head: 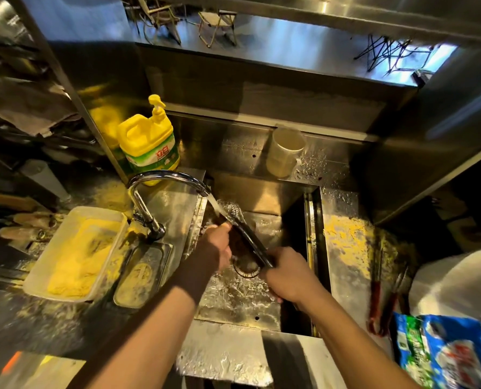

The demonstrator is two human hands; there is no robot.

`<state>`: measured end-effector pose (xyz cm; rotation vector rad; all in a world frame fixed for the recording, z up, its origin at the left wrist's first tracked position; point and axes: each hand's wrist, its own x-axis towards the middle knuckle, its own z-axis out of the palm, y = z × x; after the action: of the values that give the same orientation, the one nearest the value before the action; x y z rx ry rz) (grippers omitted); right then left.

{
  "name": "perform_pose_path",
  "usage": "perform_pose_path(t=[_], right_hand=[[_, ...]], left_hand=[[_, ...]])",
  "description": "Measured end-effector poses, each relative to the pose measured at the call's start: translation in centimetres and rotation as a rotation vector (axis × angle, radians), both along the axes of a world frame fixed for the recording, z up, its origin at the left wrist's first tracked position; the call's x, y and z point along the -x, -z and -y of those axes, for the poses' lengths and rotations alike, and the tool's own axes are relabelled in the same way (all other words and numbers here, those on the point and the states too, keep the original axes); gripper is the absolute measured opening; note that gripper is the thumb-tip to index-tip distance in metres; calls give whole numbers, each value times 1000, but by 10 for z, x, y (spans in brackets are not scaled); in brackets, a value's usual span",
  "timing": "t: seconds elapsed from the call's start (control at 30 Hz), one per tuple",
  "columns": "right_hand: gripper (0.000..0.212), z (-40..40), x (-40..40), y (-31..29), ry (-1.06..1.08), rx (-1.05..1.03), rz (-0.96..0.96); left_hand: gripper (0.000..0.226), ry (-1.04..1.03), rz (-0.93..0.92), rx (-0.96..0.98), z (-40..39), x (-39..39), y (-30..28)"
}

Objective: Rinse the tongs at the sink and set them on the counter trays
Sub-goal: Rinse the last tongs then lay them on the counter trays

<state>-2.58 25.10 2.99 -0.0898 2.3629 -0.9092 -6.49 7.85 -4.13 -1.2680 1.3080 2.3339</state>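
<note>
Two hands are used in the rinsing step, which is judged to be still under way. The right hand (288, 275) is closed around the handle end of the tongs (250, 240), which are held slanted over the sink (233, 299). The left hand (216, 244) is curled on the middle of the tongs, as if rubbing them. Farther away, the metal tips are placed under the water stream from the tap (166, 178). Left of the sink, a white tray (37, 279) with yellow crumbs and a small steel pan (143, 276) are seen on the worktop (343, 248). For the next move, the tongs must probably be lifted out, shaken, and carried to the trays.
</note>
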Motion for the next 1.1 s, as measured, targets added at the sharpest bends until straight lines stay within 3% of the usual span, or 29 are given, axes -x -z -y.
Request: perform_pose_path(t=[0.23,0.37,0.47,0.6,0.7,0.77,0.83,0.93,1.03,1.1], right_hand=[[15,5,3,-4,-14,-69,-69],[20,1,-4,-3,-46,-20,-5],[14,3,1,-4,-9,-69,-70],[19,3,-13,-5,-8,-41,-24],[13,5,-6,-8,28,-79,-87],[11,12,-4,-10,16,-89,-109],[13,5,-10,-11,16,-34,-45],[17,-24,-19,-18,60,16,114],[13,-48,-17,-26,212,130,234],[6,-53,-14,-30,334,220,271]], left_hand=[[28,116,-15,112,3,3,-2],[31,129,17,243,14,7,-7],[20,138,-5,157,1,-1,-10],[30,54,-4,123,7,5,-7],[17,124,-61,42,-5,-2,-10],[23,170,-70,13,-11,-2,-9],[22,170,-61,72,-4,4,-8],[9,89,-1,333,9,10,1],[43,-24,74,390,16,6,12],[35,32,66,388,18,0,20]])
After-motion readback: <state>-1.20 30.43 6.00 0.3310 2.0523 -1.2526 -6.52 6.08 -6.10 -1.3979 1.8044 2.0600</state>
